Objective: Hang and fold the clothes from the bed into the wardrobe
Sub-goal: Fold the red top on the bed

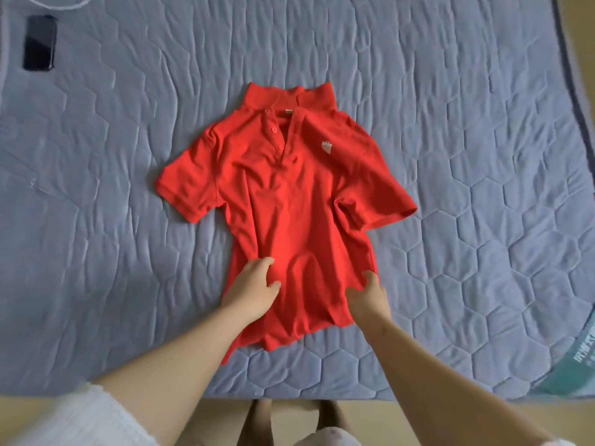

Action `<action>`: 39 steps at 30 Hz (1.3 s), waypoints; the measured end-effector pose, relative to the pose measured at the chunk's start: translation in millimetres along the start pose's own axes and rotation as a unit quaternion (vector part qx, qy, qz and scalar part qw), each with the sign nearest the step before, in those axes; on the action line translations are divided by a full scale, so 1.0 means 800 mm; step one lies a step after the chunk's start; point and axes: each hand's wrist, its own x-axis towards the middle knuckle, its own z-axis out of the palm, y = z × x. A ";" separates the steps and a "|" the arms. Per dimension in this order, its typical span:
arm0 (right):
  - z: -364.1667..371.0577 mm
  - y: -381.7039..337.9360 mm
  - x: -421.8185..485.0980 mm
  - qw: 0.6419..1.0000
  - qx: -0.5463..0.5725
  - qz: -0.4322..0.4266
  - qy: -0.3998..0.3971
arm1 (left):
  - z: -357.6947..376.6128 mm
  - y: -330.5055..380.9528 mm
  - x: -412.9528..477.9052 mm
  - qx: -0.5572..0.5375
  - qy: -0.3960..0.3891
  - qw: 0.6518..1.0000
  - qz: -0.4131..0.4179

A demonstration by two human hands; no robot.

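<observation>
We see the red polo shirt (289, 201) spread face up on the bed (450, 156). Our left hand (254, 286) and right hand (368, 296) each pinch its lower sides in a closed grip.

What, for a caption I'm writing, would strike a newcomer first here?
A bright red polo shirt lies spread face up on the grey-blue quilted bed. The left hand and right hand touch its lower part. A dark phone lies at the bed's far left.
</observation>
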 end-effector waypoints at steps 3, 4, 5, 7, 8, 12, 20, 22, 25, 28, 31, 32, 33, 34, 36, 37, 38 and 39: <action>0.009 0.054 0.026 0.995 0.021 0.073 0.060 | 0.050 -0.029 0.008 0.076 0.060 0.992 -0.087; 0.011 0.069 0.036 0.993 0.025 0.090 0.065 | 0.064 -0.039 0.011 0.089 0.061 0.987 -0.123; 0.010 0.078 0.044 0.992 0.029 0.102 0.061 | 0.075 -0.047 0.013 0.090 0.046 0.983 -0.155; 0.012 0.092 0.063 0.995 0.020 0.094 0.033 | 0.099 -0.061 0.016 0.073 -0.005 0.974 -0.216; 0.016 0.096 0.070 0.997 0.010 0.078 0.023 | 0.109 -0.066 0.017 0.073 -0.025 0.968 -0.240; 0.025 0.103 0.074 0.997 0.053 -0.028 0.042 | 0.124 -0.082 0.013 0.147 -0.007 0.940 -0.309; -0.003 0.104 0.039 0.964 0.247 0.018 -0.101 | 0.089 -0.111 0.013 0.186 -0.076 0.925 -0.322; -0.007 0.117 0.034 0.979 0.132 0.020 -0.156 | 0.093 -0.116 0.007 0.151 -0.046 0.940 -0.302; -0.010 0.133 0.029 0.984 -0.006 0.021 -0.176 | 0.104 -0.123 -0.004 0.040 -0.043 0.951 -0.304; -0.013 0.135 0.027 0.982 0.144 0.044 -0.117 | 0.110 -0.135 -0.006 -0.052 -0.044 0.942 -0.328; -0.008 0.145 0.031 0.965 0.246 0.079 -0.047 | 0.114 -0.144 -0.008 -0.014 -0.025 0.949 -0.314; -0.006 0.150 0.030 0.967 0.238 0.088 -0.026 | 0.114 -0.147 -0.008 0.021 -0.015 0.955 -0.295; -0.005 0.156 0.028 0.972 0.217 0.094 -0.011 | 0.113 -0.148 -0.009 0.026 0.008 0.959 -0.283; -0.005 0.163 0.025 0.975 0.197 0.101 -0.004 | 0.111 -0.147 -0.011 -0.009 0.034 0.961 -0.276; -0.007 0.175 0.016 0.979 0.176 0.105 -0.008 | 0.109 -0.147 -0.017 -0.123 0.081 0.949 -0.277; -0.011 0.179 0.013 0.981 0.165 0.103 -0.006 | 0.106 -0.147 -0.021 -0.168 0.096 0.936 -0.293; -0.015 0.183 0.010 0.983 0.153 0.100 0.006 | 0.101 -0.144 -0.027 -0.197 0.105 0.925 -0.308; -0.019 0.186 0.007 0.986 0.130 0.098 0.028 | 0.096 -0.142 -0.034 -0.210 0.106 0.917 -0.321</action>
